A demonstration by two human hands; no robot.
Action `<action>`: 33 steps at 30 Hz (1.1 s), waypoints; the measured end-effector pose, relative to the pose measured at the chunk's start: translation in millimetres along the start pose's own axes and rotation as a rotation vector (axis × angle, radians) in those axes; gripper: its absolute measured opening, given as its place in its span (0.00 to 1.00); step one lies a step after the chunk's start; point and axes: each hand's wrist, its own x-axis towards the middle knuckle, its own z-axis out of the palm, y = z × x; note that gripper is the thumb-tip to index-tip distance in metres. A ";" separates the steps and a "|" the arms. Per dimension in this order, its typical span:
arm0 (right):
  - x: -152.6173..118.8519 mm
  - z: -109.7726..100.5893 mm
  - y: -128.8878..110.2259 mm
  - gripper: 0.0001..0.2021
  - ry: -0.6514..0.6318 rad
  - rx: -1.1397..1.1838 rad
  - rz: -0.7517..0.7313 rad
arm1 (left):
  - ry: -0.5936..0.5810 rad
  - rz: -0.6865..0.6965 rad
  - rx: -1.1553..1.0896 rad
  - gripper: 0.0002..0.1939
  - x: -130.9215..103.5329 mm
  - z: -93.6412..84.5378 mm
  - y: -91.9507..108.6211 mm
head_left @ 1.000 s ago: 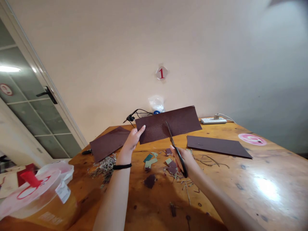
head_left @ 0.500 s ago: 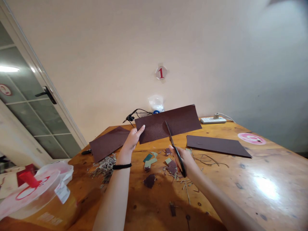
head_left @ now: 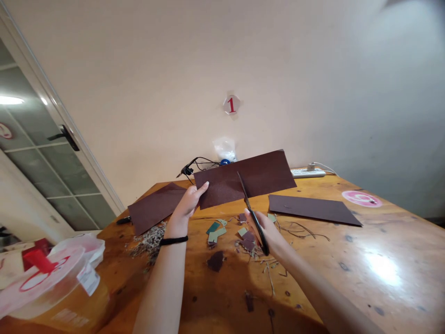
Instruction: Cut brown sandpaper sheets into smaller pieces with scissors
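Observation:
My left hand (head_left: 190,200) pinches the left end of a dark brown rectangular sheet of card (head_left: 266,174), thumb on the near face. The sheet is held up over the table, tilted so its right end is higher. My right hand (head_left: 266,227) is closed round the handles of black-handled scissors (head_left: 246,197). Their blades point up and away, over the lower middle of the sheet; one blade lies across the near face, and whether the other is behind it I cannot tell. Below, small green and brown paper scraps (head_left: 217,234) lie on the wood.
Other brown sheets lie left (head_left: 156,206) and right (head_left: 313,209) on the wooden table (head_left: 399,246). A heap of dried plant bits (head_left: 151,243) is beside my left wrist. A plastic tub (head_left: 62,297) stands front left. At the back are a power strip (head_left: 309,173) and black cables.
The sheet's right end has shifted slightly right, now overlapping the power strip's left end. Both hands keep their grip, and the view has moved a little.

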 end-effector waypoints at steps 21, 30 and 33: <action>5.6 -0.1 9.1 0.24 0.029 -0.106 0.055 | 0.003 -0.011 0.051 0.22 2.5 3.8 -3.3; 8.2 2.3 9.7 0.24 0.027 -0.109 0.033 | -0.023 -0.016 0.036 0.23 0.1 4.8 0.5; 7.3 0.0 11.2 0.26 0.010 -0.079 -0.009 | -0.030 -0.016 0.033 0.22 1.2 3.6 -1.4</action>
